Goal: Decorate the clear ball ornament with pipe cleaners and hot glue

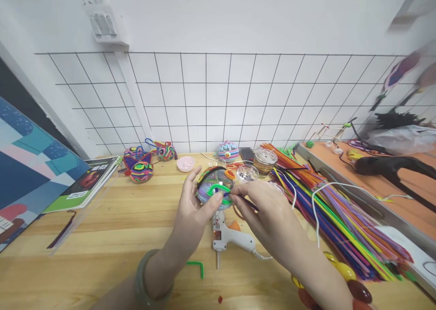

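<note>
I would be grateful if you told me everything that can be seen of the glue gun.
The glue gun looks like white plastic, with an orange trigger and a small reddish glow on its body. It lies on its side on the wooden table, its handle towards the right. A pale glue stick pokes from its near end; its far end is hidden by the colourful ball. A white cord, coiled near the handle, passes out of sight behind the right forearm. Neither hand grips it.

Matt pale wood table (143,228); glossy plastic glue gun (235,238); fuzzy pipe cleaners (335,217).
</note>
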{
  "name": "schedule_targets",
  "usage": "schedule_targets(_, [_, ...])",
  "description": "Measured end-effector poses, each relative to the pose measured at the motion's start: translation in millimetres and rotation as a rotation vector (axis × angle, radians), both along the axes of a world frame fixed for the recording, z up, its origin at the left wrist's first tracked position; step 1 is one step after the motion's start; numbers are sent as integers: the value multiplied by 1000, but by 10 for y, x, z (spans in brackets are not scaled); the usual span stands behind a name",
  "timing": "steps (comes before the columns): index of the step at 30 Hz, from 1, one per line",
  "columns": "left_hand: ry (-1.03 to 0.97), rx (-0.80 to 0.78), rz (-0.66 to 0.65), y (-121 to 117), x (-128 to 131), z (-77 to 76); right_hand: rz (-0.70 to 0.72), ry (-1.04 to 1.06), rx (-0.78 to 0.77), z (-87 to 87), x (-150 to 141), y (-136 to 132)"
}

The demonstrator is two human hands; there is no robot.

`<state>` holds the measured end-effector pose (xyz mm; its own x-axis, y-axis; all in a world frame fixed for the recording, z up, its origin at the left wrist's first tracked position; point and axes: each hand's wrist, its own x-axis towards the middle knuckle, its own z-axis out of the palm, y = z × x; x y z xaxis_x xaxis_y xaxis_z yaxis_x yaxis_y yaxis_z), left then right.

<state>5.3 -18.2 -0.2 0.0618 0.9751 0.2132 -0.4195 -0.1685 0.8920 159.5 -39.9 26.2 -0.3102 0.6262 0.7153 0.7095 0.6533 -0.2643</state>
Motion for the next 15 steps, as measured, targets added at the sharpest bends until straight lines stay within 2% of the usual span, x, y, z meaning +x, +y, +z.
schedule_targets(15, [-14,67,177,-66,110,-17,-77,39,63,-40,-121,-69])
